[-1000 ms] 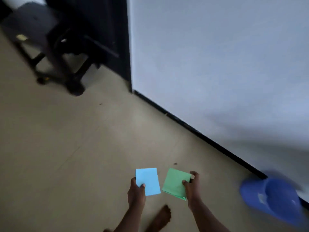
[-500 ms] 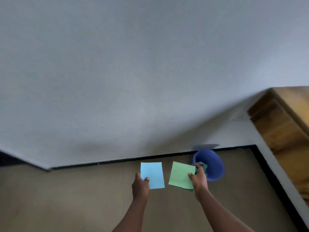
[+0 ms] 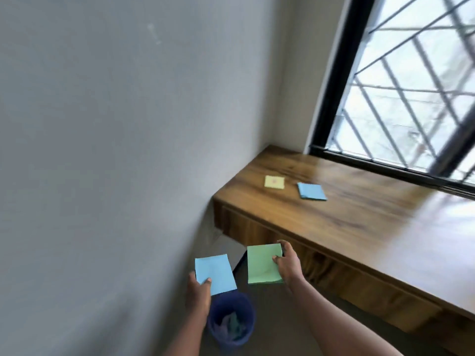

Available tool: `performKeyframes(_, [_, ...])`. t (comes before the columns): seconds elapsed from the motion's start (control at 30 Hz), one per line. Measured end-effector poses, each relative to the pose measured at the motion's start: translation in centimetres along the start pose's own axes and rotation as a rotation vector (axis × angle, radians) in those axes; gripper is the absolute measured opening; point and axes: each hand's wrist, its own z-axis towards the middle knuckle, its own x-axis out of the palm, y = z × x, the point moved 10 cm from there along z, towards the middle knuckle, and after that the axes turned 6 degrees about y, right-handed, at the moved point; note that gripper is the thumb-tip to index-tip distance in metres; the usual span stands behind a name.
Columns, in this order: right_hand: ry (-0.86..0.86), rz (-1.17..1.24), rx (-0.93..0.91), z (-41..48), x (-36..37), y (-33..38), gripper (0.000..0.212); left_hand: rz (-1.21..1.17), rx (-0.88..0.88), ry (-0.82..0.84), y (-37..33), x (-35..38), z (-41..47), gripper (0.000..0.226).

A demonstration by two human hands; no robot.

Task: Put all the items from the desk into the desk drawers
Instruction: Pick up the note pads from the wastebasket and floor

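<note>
My left hand (image 3: 199,294) pinches the lower corner of a light blue paper pad (image 3: 215,273). My right hand (image 3: 289,264) grips the right edge of a green paper pad (image 3: 262,263). Both pads are held in the air, left of and below the wooden desk (image 3: 359,217). On the desk top lie a yellow note pad (image 3: 274,181) and a second blue pad (image 3: 311,191), side by side near the far left corner. The drawer fronts (image 3: 334,273) under the desk top look closed.
A blue bin (image 3: 231,321) holding crumpled paper stands on the floor right under my hands. A grey wall (image 3: 115,150) fills the left. A black-framed barred window (image 3: 411,86) runs behind the desk.
My view has swung right and up, from the floor and wall to the desk and window. The bin now sits below my hands. Both hands still hold their pads.
</note>
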Motion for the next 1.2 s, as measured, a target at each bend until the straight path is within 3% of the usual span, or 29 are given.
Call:
performKeyframes(0.27, [-0.335, 0.058, 0.051, 1.1, -14.4, 1.2, 0.052, 0.122, 0.236, 0.299, -14.1, 12.0, 1.5, 0.046])
performKeyframes(0.6, [-0.618, 0.059, 0.203, 2.8, -29.4, -3.3, 0.055, 0.218, 0.255, 0.535, -20.3, 30.1, 0.3, 0.053])
performKeyframes(0.93, [-0.532, -0.057, 0.28, 12.1, -37.2, -5.3, 0.055, 0.535, 0.276, 0.508, -23.4, 43.4, 2.5, 0.051])
performKeyframes(1.2, [-0.521, -0.357, 0.356, 14.3, -37.2, -6.7, 0.051, 0.829, 0.384, 0.34, -24.2, 45.4, 3.2, 0.056])
